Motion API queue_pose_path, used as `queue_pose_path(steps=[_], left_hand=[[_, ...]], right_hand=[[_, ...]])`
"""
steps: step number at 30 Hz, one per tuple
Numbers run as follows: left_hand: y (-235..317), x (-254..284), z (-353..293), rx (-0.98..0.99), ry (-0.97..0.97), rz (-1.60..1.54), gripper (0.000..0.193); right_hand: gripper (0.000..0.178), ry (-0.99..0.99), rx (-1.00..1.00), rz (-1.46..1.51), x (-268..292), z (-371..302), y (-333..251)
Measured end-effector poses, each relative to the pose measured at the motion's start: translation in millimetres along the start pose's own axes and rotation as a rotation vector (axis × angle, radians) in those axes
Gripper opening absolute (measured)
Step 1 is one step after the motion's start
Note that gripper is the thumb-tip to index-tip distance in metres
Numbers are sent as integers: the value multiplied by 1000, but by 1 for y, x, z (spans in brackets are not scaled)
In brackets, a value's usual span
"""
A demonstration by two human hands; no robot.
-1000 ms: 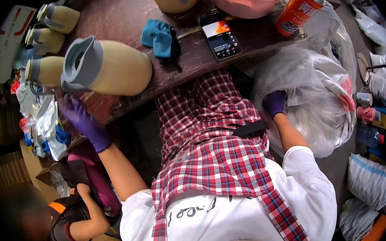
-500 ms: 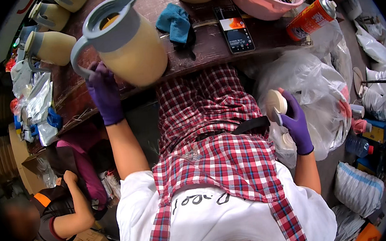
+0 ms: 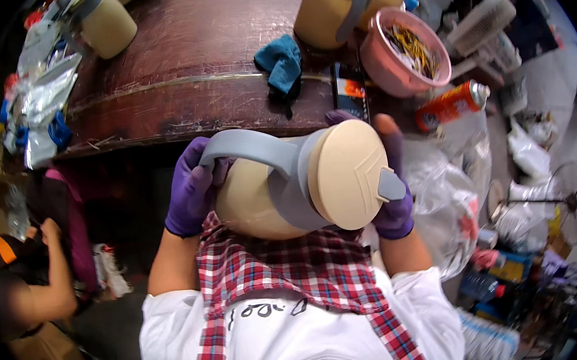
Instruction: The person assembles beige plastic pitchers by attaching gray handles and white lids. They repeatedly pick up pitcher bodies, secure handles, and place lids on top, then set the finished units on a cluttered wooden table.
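Observation:
A cream and grey jug (image 3: 252, 197) lies tilted on its side in the air before my apron, its mouth end toward the right. My left hand (image 3: 191, 189), in a purple glove, is closed round the jug's base end, beside the grey handle (image 3: 252, 144). A round cream lid (image 3: 346, 174) with a small grey tab covers the mouth. Gloved too, my right hand (image 3: 395, 201) is closed against the lid's right edge, with some fingers hidden behind it.
On the dark red table (image 3: 177, 107) lie a teal cloth (image 3: 281, 64) and a phone (image 3: 350, 92). Other jugs (image 3: 328, 9), a pink basin (image 3: 388, 63) and an orange spray can (image 3: 449, 105) stand around. Plastic bags (image 3: 435, 187) hang at the right; another person (image 3: 41, 280) sits at the left.
The jug has come off the table edge toward me and tipped sideways. A lid now covers its open mouth. My right hand, which held a lid at the right, has moved left to the jug.

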State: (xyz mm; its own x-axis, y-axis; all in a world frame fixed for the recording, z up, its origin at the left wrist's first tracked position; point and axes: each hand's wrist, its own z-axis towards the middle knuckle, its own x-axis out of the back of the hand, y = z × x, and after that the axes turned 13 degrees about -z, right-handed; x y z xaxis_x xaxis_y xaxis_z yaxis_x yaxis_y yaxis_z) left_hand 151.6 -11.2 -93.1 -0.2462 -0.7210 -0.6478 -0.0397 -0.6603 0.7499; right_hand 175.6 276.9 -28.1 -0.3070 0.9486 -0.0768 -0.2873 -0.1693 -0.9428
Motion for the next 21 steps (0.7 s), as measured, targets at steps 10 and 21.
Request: queue_pose_path(steps=[10, 21], left_hand=[[-11, -3, 18, 129, 40, 33, 49], [11, -18, 41, 409, -99, 77, 66]], right_hand=[[69, -375, 149, -755, 81, 13, -45], [81, -611, 390, -926, 25, 55, -51]])
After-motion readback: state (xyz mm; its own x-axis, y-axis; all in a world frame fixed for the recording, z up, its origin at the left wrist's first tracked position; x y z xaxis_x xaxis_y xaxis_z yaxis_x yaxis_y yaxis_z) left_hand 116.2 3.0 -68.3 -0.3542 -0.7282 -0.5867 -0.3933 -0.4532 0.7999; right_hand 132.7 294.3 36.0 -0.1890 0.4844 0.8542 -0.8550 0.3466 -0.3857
